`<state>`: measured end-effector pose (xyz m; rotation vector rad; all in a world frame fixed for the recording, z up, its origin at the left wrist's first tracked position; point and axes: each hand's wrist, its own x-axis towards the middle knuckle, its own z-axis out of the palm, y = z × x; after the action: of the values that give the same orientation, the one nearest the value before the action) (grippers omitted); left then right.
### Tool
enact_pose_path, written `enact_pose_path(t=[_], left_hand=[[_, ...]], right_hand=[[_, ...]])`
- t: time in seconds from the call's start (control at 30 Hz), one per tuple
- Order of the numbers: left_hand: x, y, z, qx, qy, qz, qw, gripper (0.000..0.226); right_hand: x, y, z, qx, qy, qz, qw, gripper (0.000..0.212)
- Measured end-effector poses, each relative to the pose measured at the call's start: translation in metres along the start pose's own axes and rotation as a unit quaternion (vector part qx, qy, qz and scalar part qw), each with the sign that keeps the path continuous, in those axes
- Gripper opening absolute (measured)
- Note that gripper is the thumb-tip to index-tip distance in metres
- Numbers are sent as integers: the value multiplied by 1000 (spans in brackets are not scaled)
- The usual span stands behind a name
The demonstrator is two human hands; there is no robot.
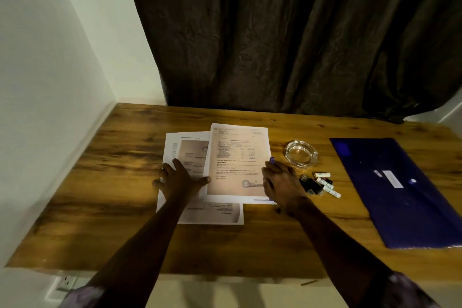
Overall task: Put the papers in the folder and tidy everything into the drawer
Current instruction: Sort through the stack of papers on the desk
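Several printed papers lie overlapped at the middle of the wooden table (105, 202). The top sheet (237, 165) sits on a lower sheet (212, 215) that sticks out to the left and front. My left hand (178, 180) rests flat on the lower sheet with fingers spread, its thumb touching the top sheet's left edge. My right hand (281, 182) lies with straight fingers over the top sheet's right edge. A purple pen (272, 159) shows just past its fingertips. The blue folder (400, 190) lies closed at the right. No drawer is in view.
A glass ashtray (301, 154) stands right of the papers. In front of it lie a few small lighters and tubes (321, 184), close to my right hand. A dark curtain (287, 45) hangs behind the table and a white wall (50, 82) borders its left side.
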<state>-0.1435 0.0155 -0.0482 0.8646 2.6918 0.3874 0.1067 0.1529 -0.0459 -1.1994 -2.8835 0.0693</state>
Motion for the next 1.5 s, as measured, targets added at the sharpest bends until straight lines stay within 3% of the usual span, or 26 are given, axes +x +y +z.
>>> enact_pose_path(t=[0.13,0.27,0.37,0.57,0.63,0.8,0.97,1.1,1.2,1.3,1.37,1.5], left_hand=[[8,-3,-2,3,-1,0,1000,124],[11,-8,-3,-4,8,3,1000,122],[10,-9,-7,-4,11,-3,1000,123],[10,-15,-19,-47,40,-58,996,131],[10,-16,-23,-72,50,-78,993,131],[14,-18,-31,-249,53,-97,962,109],[18,-25,-40,-451,-7,-111,886,71],[20,-37,-32,-452,-91,-64,885,41],[17,-46,-30,-467,-73,-30,881,36],[12,-56,-30,-507,-85,8,858,30],[7,-59,-34,-535,-99,15,839,27],[-1,-61,-41,-579,-138,29,803,24]], right_hand=[[-2,4,-2,-20,22,41,999,24],[4,-3,-4,-106,21,89,990,36],[11,-17,-11,-126,40,87,987,32],[32,-49,-13,30,-36,208,977,62],[38,-55,-12,80,-40,222,971,62],[47,-76,-4,162,-50,207,964,60],[52,-95,1,195,-47,188,961,67],[56,-104,12,256,-58,169,950,80],[57,-105,14,296,-34,154,942,72],[54,-100,14,341,54,162,925,53],[51,-97,9,411,77,183,890,48],[49,-88,7,539,48,159,825,27]])
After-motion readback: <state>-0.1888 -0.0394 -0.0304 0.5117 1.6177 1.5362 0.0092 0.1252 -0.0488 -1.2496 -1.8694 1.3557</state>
